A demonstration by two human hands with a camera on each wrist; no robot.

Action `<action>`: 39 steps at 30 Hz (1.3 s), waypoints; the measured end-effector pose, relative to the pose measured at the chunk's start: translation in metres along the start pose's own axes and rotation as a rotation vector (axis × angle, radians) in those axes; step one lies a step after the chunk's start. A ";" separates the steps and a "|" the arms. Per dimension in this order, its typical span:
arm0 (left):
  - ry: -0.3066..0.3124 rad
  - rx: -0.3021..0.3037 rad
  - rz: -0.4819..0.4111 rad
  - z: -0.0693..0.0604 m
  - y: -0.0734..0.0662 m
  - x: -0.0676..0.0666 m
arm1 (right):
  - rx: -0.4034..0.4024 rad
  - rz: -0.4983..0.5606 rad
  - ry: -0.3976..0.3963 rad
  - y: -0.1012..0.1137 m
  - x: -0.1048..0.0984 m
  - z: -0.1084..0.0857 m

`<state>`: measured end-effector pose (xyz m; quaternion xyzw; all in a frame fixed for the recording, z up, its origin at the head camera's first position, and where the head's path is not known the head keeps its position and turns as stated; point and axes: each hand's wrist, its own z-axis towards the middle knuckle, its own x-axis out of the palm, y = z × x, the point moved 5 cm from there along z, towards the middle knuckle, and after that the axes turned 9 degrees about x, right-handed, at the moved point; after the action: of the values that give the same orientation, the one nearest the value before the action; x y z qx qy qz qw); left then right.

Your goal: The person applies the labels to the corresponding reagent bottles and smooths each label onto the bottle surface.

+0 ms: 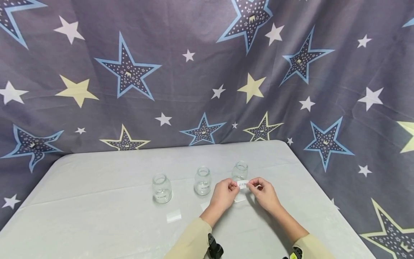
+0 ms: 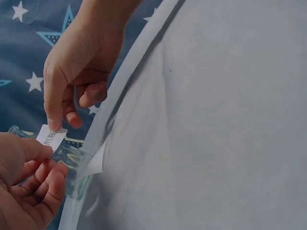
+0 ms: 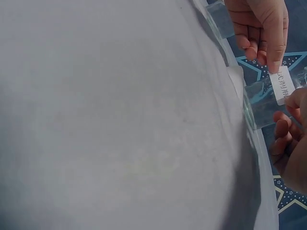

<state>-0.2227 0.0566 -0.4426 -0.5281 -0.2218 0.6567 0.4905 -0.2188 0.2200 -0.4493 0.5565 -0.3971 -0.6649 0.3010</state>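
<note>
A small white label (image 1: 242, 184) with printed characters is stretched between both hands, in front of the right-hand glass jar (image 1: 240, 170). My left hand (image 1: 223, 195) pinches its left end between thumb and finger; my right hand (image 1: 266, 196) pinches the other end. In the left wrist view the label (image 2: 51, 137) crosses in front of the clear jar, and in the right wrist view the label (image 3: 282, 86) does too. Whether it touches the glass cannot be told. A white slip of paper (image 1: 240, 198) lies on the table just below the hands.
Two more open glass jars, the middle one (image 1: 202, 181) and the left one (image 1: 161, 189), stand to the left with labels low on their fronts. A white paper slip (image 1: 174, 216) lies before them on the white-covered table (image 1: 97, 223). Star-patterned cloth (image 1: 181, 90) hangs behind.
</note>
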 end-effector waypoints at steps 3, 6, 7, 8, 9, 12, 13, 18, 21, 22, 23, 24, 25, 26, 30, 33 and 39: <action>0.000 -0.010 0.024 0.002 0.002 0.001 | 0.002 0.000 -0.006 -0.001 0.001 0.003; 0.002 -0.017 0.051 0.004 0.003 0.002 | -0.001 -0.001 -0.006 -0.002 0.002 0.006; 0.000 -0.020 0.059 0.005 0.003 0.002 | 0.000 0.002 -0.004 -0.003 0.003 0.006; 0.000 -0.024 0.064 0.006 0.003 0.002 | 0.002 0.006 -0.002 -0.003 0.003 0.007; -0.002 -0.023 0.071 0.006 0.003 0.002 | 0.004 0.010 -0.001 -0.004 0.003 0.008; -0.014 -0.018 0.090 0.007 0.003 0.002 | 0.006 0.023 0.004 -0.005 0.003 0.010; -0.019 -0.013 0.100 0.007 0.002 0.002 | 0.006 0.027 0.005 -0.006 0.003 0.010; -0.034 -0.014 0.143 0.009 0.003 0.002 | 0.003 0.038 0.002 -0.006 0.003 0.011; -0.038 -0.020 0.157 0.009 0.003 0.002 | 0.001 0.034 0.000 -0.006 0.003 0.011; -0.038 -0.023 0.158 0.009 0.003 0.002 | 0.000 0.033 0.000 -0.006 0.004 0.011; -0.039 -0.025 0.162 0.009 0.003 0.002 | -0.003 0.029 0.000 -0.006 0.004 0.011; -0.040 -0.025 0.166 0.009 0.003 0.002 | -0.007 0.028 0.000 -0.005 0.005 0.011; -0.041 -0.025 0.168 0.009 0.003 0.002 | -0.009 0.029 0.000 -0.006 0.005 0.011; -0.042 -0.025 0.171 0.009 0.003 0.002 | -0.010 0.032 -0.001 -0.006 0.004 0.011; -0.041 -0.032 0.196 0.009 0.002 0.003 | -0.009 0.045 0.002 -0.006 0.004 0.011; -0.033 -0.034 0.222 0.010 0.002 0.004 | -0.005 0.057 0.002 -0.006 0.005 0.011; -0.026 -0.043 0.238 0.012 0.003 0.004 | 0.005 0.081 0.002 -0.006 0.006 0.011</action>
<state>-0.2343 0.0617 -0.4426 -0.5524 -0.1779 0.7122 0.3949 -0.2309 0.2205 -0.4570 0.5415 -0.4208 -0.6503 0.3267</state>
